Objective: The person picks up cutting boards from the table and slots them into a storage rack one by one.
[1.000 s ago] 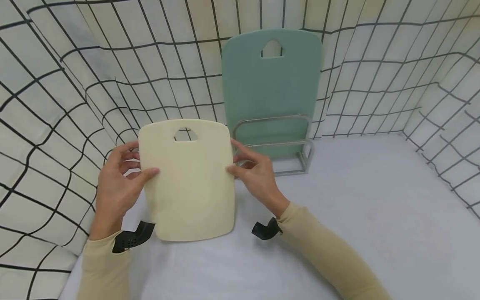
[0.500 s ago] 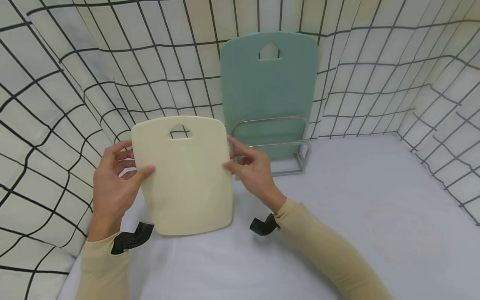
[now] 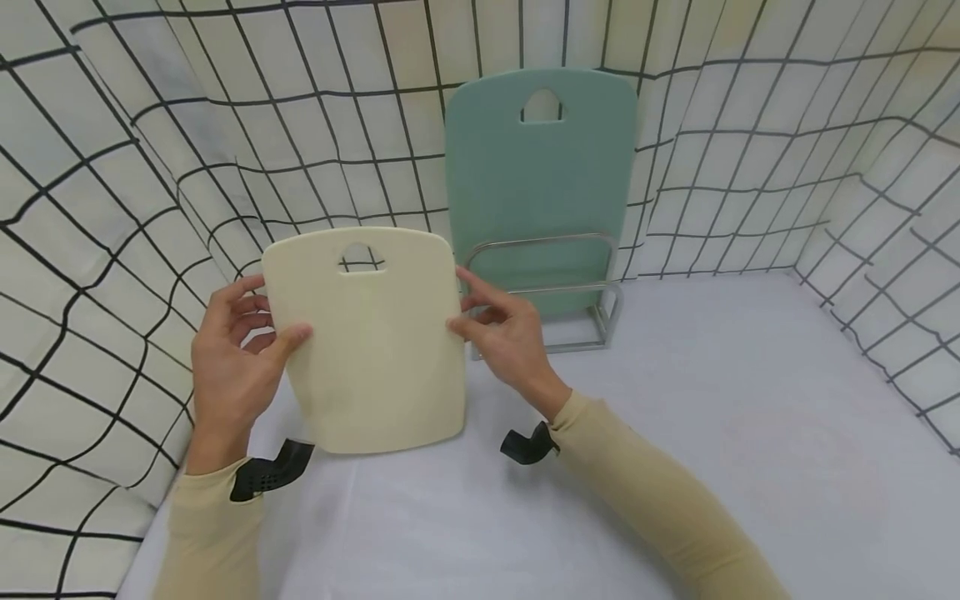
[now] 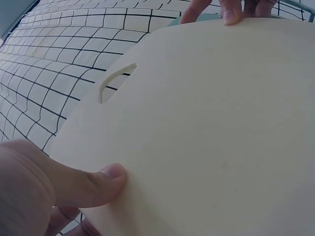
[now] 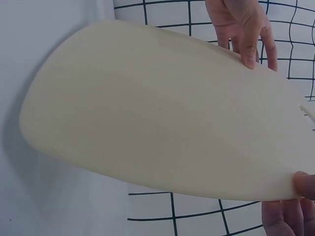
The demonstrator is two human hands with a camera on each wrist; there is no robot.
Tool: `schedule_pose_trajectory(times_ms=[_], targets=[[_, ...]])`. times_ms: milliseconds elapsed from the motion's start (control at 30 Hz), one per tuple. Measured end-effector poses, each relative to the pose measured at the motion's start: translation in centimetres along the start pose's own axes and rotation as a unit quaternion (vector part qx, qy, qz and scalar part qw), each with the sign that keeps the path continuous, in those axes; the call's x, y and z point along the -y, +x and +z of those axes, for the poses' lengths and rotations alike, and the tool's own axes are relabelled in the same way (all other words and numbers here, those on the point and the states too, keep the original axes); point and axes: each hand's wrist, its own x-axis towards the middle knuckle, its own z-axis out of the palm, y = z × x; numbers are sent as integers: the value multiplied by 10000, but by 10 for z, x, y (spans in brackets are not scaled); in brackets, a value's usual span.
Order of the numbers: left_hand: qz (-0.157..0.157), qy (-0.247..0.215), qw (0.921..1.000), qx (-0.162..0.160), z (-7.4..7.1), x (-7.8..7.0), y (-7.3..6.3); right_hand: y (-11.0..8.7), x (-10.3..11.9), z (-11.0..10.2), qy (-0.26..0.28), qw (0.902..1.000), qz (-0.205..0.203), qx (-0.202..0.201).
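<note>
A cream cutting board (image 3: 375, 358) with a handle cutout near its top stands tilted between my two hands. My left hand (image 3: 236, 354) pinches its left edge, thumb on the front face and fingers behind. On the opposite edge, my right hand (image 3: 510, 337) grips it the same way. In the right wrist view the board's (image 5: 157, 113) lower end is close to the white surface and casts a shadow there. Behind and to the right, a green cutting board (image 3: 540, 183) stands upright in a grey metal rack (image 3: 611, 308).
White cloth with a dark grid (image 3: 300, 125) rises along the back, left and right sides. The white table surface (image 3: 712, 400) spreads to the right of the rack and in front. A black wrist mount (image 3: 273, 471) sits on each sleeve.
Both hands have raised the cream cutting board slightly, and its lower edge now sits higher in the head view. The green board and rack stay in place.
</note>
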Motion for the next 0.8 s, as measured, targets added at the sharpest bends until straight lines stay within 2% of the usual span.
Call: schedule_pose_trajectory(times_ms=[367, 533, 800], targets=[[141, -112, 9998, -79, 4, 1, 1, 4, 3, -3, -131, 9998, -156, -42], [279, -5, 9995, -120, 3, -1, 1, 7, 5, -1, -121, 9994, -307, -86], [334, 180, 9991, -196, 1, -2, 2, 8, 6, 3, -71, 9986, -482, -198]])
